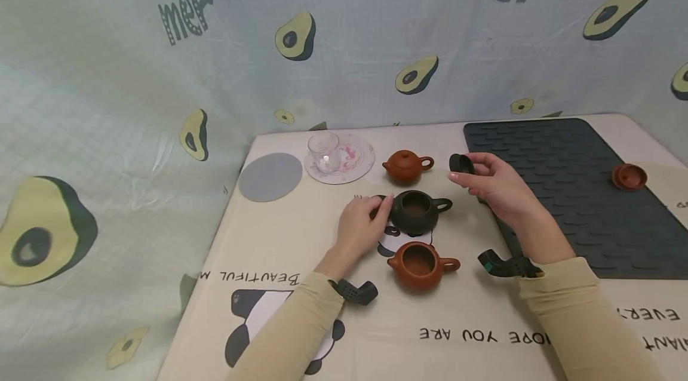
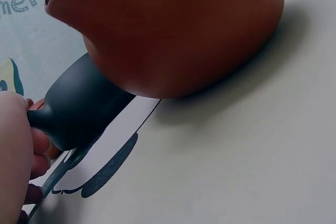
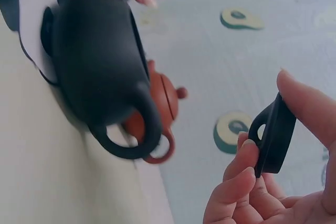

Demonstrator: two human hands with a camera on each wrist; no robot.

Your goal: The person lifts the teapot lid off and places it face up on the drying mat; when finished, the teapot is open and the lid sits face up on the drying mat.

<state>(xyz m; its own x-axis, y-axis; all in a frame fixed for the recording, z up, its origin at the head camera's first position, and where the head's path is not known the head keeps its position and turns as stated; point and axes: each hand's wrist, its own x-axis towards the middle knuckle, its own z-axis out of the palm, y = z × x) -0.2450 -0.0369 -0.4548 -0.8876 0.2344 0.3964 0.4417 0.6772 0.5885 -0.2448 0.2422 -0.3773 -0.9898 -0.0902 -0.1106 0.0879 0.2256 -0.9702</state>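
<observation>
My left hand [image 1: 359, 226] pinches the spout of a black teapot [image 1: 412, 224], whose top is uncovered and whose handle points right. Thumb and fingertips of my right hand [image 1: 502, 190] hold the black teapot lid [image 1: 460, 163], raised near the dark mat. The right wrist view shows that lid [image 3: 278, 137] tipped on its edge, with a loop handle on one side. Nearer to me sits a lidless reddish-brown teapot [image 1: 419, 276]; it fills the top of the left wrist view. Behind the black one, a lidded brown teapot [image 1: 404, 169] stands on the tablecloth.
A ridged dark mat [image 1: 564, 202] covers the table's right side, with a small reddish-brown round piece [image 1: 630, 177] on it. At the back left are a clear glass [image 1: 325, 154], a patterned plate [image 1: 362, 163] and a grey disc [image 1: 270, 178]. An avocado-print curtain [image 1: 355, 22] hangs behind.
</observation>
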